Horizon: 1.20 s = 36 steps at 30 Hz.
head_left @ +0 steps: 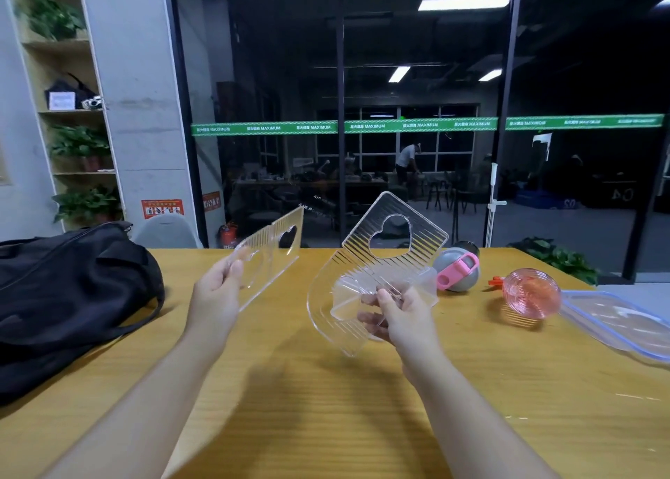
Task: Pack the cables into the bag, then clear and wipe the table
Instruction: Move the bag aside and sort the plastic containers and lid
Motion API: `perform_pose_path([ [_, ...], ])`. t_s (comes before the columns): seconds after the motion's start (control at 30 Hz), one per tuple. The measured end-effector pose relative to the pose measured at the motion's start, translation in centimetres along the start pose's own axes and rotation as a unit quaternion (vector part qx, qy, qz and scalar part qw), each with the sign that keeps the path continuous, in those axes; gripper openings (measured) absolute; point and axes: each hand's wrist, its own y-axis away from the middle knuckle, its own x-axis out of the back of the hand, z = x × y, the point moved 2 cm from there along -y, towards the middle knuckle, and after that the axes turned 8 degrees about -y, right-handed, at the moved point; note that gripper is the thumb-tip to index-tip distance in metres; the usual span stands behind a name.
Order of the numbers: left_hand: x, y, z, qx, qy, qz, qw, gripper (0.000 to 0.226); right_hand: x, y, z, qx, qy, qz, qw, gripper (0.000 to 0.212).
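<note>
Both forearms cut off at the bottom edge, right hand (389,315) with fingers curled round a clear ribbed rack (377,279), heart cutout tilted up and away, left hand (217,297) pinching a clear ribbed panel (270,257), long axis rising to the right, black bag (65,297) on wooden table (290,388) at left, partly out of frame, grey-pink bottle (457,270), pink ribbed bowl (531,293), blue-rimmed lid (616,324) cut off at right.

Dark glass wall (417,98), plant shelves (69,109), grey pillar (141,98).

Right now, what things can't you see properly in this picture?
- Black bag: cut off by the left edge of the head view; its inside is hidden, so any cables inside can't be seen.
- Clear lid: cut off by the right edge.
- Orange thing: mostly hidden behind the pink glass ball.
</note>
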Motion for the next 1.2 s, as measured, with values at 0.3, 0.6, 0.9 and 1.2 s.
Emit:
perform_pose_path([
  [0.3,-1.5,2.2,1.5,0.093,0.281,-0.067,0.953,0.028,-0.4,-0.4,-0.3,-0.003,-0.085,-0.017,0.996,0.014],
  [0.6,-2.9,5.1,1.6,0.194,0.436,-0.245,0.844,0.034,-1.3,-0.3,1.1,-0.041,-0.042,-0.030,0.998,0.017],
  [0.9,-3.7,6.0,1.4,0.214,0.429,-0.308,0.821,0.046,-1.5,0.2,2.1,-0.026,0.077,0.002,0.997,0.033],
  [1.2,-3.2,5.7,0.1,0.283,0.342,-0.392,0.805,0.089,-1.6,-0.1,1.5,0.042,0.166,-0.009,0.985,0.036],
])
